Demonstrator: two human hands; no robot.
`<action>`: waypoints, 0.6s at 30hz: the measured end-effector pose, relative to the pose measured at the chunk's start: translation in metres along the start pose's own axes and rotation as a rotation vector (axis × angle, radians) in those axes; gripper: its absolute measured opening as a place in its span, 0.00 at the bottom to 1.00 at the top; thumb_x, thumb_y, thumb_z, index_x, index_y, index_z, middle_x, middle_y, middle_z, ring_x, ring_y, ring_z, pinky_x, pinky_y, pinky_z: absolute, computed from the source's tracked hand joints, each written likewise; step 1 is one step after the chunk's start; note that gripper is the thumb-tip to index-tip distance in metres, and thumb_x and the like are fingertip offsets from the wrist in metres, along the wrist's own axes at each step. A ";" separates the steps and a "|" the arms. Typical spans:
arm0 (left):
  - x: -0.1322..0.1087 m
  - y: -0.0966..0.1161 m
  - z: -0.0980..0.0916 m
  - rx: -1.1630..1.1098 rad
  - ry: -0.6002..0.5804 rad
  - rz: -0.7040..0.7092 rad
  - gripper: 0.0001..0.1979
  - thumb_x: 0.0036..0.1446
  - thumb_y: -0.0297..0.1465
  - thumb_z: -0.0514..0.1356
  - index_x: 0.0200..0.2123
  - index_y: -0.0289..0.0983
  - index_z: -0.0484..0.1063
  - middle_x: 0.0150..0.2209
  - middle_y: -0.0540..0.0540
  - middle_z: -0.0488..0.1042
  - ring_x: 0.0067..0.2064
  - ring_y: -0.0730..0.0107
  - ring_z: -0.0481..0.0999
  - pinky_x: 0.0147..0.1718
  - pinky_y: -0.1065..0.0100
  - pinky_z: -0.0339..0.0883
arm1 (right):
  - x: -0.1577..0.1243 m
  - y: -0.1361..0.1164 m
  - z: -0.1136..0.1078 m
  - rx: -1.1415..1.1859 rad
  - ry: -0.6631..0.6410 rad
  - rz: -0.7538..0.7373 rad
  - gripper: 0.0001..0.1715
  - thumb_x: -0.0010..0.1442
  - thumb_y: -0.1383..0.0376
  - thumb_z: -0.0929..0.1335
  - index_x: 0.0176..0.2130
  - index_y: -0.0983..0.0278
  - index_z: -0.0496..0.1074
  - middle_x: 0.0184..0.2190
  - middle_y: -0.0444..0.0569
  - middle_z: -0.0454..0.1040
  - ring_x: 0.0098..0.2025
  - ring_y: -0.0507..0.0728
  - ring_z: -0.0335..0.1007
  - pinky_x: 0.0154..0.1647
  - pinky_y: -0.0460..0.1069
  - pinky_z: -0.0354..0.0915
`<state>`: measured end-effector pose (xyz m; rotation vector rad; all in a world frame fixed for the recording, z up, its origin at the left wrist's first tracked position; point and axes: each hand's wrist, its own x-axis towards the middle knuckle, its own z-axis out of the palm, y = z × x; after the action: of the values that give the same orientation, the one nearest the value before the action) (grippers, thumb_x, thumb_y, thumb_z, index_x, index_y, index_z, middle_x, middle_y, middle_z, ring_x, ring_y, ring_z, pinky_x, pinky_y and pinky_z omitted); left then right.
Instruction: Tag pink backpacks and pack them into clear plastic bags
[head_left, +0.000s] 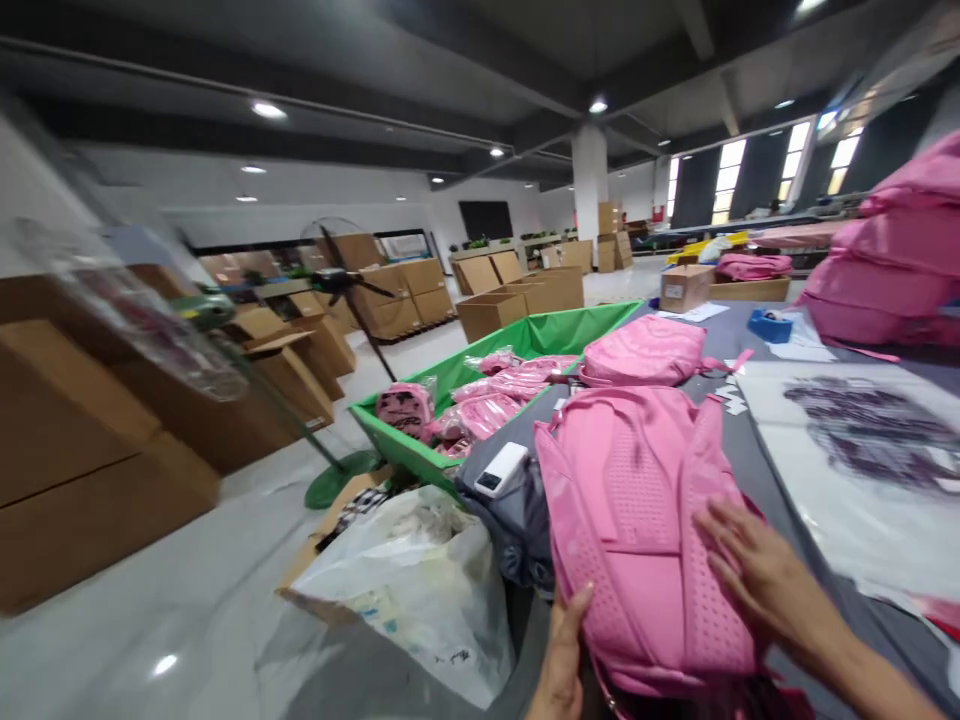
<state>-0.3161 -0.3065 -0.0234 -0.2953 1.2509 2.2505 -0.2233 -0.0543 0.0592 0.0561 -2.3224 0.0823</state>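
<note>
A pink backpack [637,530] lies on the grey table [780,480] with its padded, dotted back panel facing up. My left hand [562,650] grips its near left edge, thumb on top. My right hand [757,570] rests flat on the panel's right side, fingers spread. Just left of the backpack lies a grey fabric item [510,530] with a white power bank [501,468] on it. Another pink backpack [641,352] lies farther along the table. The bottom of the near backpack is partly cut off by the frame.
A green-lined bin [480,345] holds pink items in plastic bags. A white plastic bag [405,590] fills a cardboard box at the table's left. Stacked pink backpacks [885,260] stand right, near a blue tape dispenser [770,325]. A standing fan [337,285] and cardboard boxes [75,440] stand beyond.
</note>
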 end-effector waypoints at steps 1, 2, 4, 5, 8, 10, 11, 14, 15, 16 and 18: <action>0.003 0.002 0.002 0.052 0.006 -0.001 0.37 0.46 0.42 0.71 0.60 0.40 0.70 0.60 0.40 0.74 0.67 0.50 0.65 0.66 0.54 0.60 | -0.022 0.002 0.005 0.063 -0.062 0.093 0.23 0.71 0.56 0.58 0.58 0.58 0.72 0.56 0.55 0.74 0.55 0.63 0.73 0.52 0.58 0.72; 0.006 0.005 0.004 0.113 0.000 0.010 0.35 0.47 0.41 0.70 0.58 0.38 0.71 0.59 0.39 0.75 0.66 0.50 0.66 0.66 0.53 0.59 | -0.040 0.000 0.008 0.133 -0.087 0.187 0.24 0.71 0.56 0.59 0.60 0.57 0.71 0.59 0.55 0.72 0.59 0.62 0.71 0.55 0.59 0.71; 0.016 0.014 0.011 0.245 -0.026 0.025 0.28 0.48 0.41 0.68 0.52 0.36 0.75 0.55 0.38 0.78 0.64 0.48 0.69 0.66 0.50 0.59 | -0.064 -0.011 0.007 0.322 -0.074 0.409 0.24 0.71 0.55 0.59 0.61 0.58 0.69 0.61 0.54 0.71 0.61 0.61 0.69 0.59 0.58 0.69; 0.022 0.020 0.014 0.311 -0.034 0.030 0.25 0.49 0.41 0.68 0.49 0.35 0.77 0.53 0.38 0.79 0.63 0.48 0.70 0.66 0.50 0.59 | -0.070 -0.017 0.003 0.416 -0.033 0.514 0.24 0.72 0.55 0.59 0.60 0.58 0.70 0.59 0.54 0.72 0.59 0.60 0.71 0.57 0.56 0.70; 0.038 0.035 0.014 0.550 -0.020 0.037 0.23 0.51 0.43 0.65 0.46 0.36 0.78 0.52 0.39 0.79 0.62 0.45 0.71 0.64 0.45 0.61 | -0.085 -0.022 -0.019 0.540 0.080 0.736 0.22 0.72 0.54 0.59 0.54 0.59 0.73 0.51 0.52 0.78 0.50 0.57 0.76 0.52 0.53 0.73; 0.040 0.039 0.007 0.720 -0.008 0.093 0.29 0.54 0.48 0.61 0.53 0.36 0.75 0.57 0.38 0.76 0.64 0.42 0.68 0.63 0.42 0.62 | -0.106 -0.012 -0.044 0.462 0.094 0.825 0.20 0.70 0.51 0.62 0.48 0.58 0.76 0.47 0.50 0.79 0.49 0.58 0.76 0.53 0.53 0.72; 0.038 0.037 0.003 0.798 0.014 0.151 0.34 0.54 0.51 0.60 0.59 0.37 0.70 0.60 0.37 0.73 0.65 0.40 0.66 0.63 0.40 0.61 | -0.121 -0.001 -0.060 0.396 0.097 0.872 0.20 0.68 0.50 0.63 0.45 0.58 0.77 0.45 0.50 0.80 0.48 0.59 0.76 0.52 0.53 0.72; 0.024 0.023 0.001 0.934 0.095 0.394 0.50 0.55 0.55 0.57 0.73 0.38 0.43 0.72 0.32 0.52 0.70 0.38 0.56 0.65 0.40 0.56 | -0.175 0.043 -0.111 0.175 0.109 1.032 0.26 0.63 0.42 0.65 0.42 0.59 0.77 0.39 0.51 0.80 0.42 0.61 0.77 0.44 0.55 0.73; 0.020 0.017 0.005 0.974 0.108 0.481 0.53 0.55 0.56 0.56 0.73 0.38 0.36 0.73 0.31 0.47 0.71 0.39 0.52 0.66 0.40 0.53 | -0.193 0.060 -0.126 0.107 0.071 1.071 0.30 0.59 0.39 0.66 0.42 0.60 0.77 0.39 0.52 0.80 0.40 0.62 0.77 0.41 0.55 0.73; 0.018 0.013 0.011 1.027 0.115 0.561 0.54 0.54 0.57 0.56 0.73 0.38 0.34 0.74 0.31 0.43 0.72 0.39 0.48 0.67 0.39 0.50 | -0.209 0.076 -0.139 0.033 0.023 1.096 0.33 0.55 0.36 0.67 0.40 0.60 0.77 0.36 0.52 0.80 0.38 0.64 0.77 0.38 0.56 0.73; 0.022 0.010 0.026 1.158 0.121 0.693 0.56 0.52 0.58 0.57 0.73 0.34 0.40 0.74 0.29 0.41 0.74 0.38 0.42 0.68 0.39 0.44 | -0.233 0.101 -0.156 -0.040 -0.114 1.130 0.37 0.47 0.31 0.68 0.34 0.60 0.77 0.32 0.53 0.80 0.35 0.65 0.76 0.35 0.57 0.72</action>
<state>-0.3383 -0.2810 -0.0116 0.5176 2.7428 1.5414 0.0425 0.0616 -0.0091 -1.2885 -2.1752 0.5976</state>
